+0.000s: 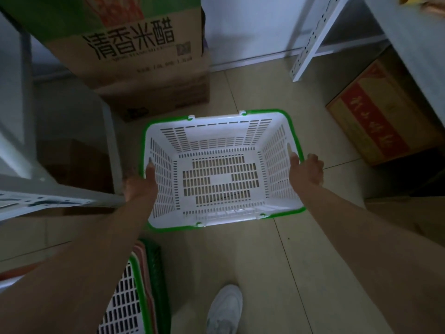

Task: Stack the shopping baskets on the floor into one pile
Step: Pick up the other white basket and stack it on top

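I see my left hand (pixel 139 186) and right hand (pixel 307 171), fingers pinching the side rims of a white slotted plastic basket with green rim (pixel 219 169), above the tiled floor (pixel 277 261).

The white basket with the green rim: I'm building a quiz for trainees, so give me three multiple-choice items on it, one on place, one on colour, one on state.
1. Where does the pile of baskets lie?
A. lower left, under the left forearm
B. on the shelf
C. on the rice vinegar carton

2. What colour is the rim of the white basket?
A. red
B. green
C. blue

3. How is the white basket held?
A. by one hand
B. untouched
C. by both hands at its short sides

Key: 1 A, the nested rims show at lower left. 2 B, green edging rings the top. 3 C, the left hand and the right hand grip opposite ends.
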Motion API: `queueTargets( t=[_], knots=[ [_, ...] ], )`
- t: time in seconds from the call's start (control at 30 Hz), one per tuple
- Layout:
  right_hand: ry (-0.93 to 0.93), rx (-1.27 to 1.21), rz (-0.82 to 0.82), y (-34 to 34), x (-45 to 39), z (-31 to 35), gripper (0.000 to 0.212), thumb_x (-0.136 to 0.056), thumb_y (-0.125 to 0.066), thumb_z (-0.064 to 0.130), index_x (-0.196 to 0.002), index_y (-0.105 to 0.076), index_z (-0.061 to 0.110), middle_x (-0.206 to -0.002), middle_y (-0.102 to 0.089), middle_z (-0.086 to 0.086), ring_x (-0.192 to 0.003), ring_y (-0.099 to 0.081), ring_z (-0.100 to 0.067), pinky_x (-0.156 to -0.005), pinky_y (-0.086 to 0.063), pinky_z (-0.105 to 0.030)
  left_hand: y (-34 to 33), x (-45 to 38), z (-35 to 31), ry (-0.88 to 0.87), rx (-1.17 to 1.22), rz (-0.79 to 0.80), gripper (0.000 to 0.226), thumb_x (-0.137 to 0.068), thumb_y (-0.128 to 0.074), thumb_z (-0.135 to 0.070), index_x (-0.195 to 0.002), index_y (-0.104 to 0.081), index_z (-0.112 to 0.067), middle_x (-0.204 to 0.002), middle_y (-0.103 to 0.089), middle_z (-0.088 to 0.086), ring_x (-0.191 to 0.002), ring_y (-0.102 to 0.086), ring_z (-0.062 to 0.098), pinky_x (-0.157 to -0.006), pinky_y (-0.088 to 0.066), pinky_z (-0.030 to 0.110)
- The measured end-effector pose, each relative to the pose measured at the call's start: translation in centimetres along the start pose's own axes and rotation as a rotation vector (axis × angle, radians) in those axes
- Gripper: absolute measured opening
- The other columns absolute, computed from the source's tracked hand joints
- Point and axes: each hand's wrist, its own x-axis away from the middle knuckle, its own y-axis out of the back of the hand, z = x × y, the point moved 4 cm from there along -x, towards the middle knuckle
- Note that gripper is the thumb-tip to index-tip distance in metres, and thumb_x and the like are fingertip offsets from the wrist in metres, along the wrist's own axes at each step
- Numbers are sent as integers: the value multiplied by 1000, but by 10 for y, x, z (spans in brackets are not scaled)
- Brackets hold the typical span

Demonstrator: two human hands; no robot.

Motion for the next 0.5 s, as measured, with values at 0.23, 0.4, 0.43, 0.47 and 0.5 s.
queueTargets(
  t=[0.23,0.4,0.43,0.47,0.5],
  knots=[
    [-26,-76,127,-26,-32,-1,65,-100,-27,52,-132,-40,-3,-130,-55,-26,-113,-58,-41,-91,-50,-48,-23,-25,0,70,223,-30,78,-91,-36,-66,-146,-35,-11,-136,-54,21,-118,-57,43,-98,-48,55],
    [-5,-47,113,-33,-53,-2,69,-99,-24,56,-122,-50,-3,-116,-62,-23,-97,-63,-36,-72,-48,-37,-32,-45,5,25,139,-10,77,-88,-29,-66,-135,-50,-9,-134,-58,20,-119,-59,40,-99,-50,50],
    [4,-43,100,-33,-55,-1,69,-99,-22,56,-119,-52,-3,-114,-63,-23,-95,-63,-36,-72,-47,-36,-30,-40,2,-13,43,-34,68,-94,-29,-57,-140,-46,-11,-140,-53,19,-120,-58,37,-98,-51,46],
    [9,-39,81,-34,-58,0,69,-100,-21,54,-117,-54,-4,-115,-63,-23,-97,-63,-36,-74,-46,-37,-29,-35,-1,-26,-19,-63,60,-99,-30,-44,-148,-35,-11,-147,-45,18,-120,-58,31,-95,-52,39],
    [14,-34,61,-34,-59,1,68,-101,-21,53,-116,-55,-4,-116,-63,-24,-100,-62,-37,-75,-44,-37,-27,-33,-3,1,-72,-81,59,-102,-30,-30,-155,-17,-7,-154,-33,17,-119,-56,25,-92,-51,32]
  ],
)
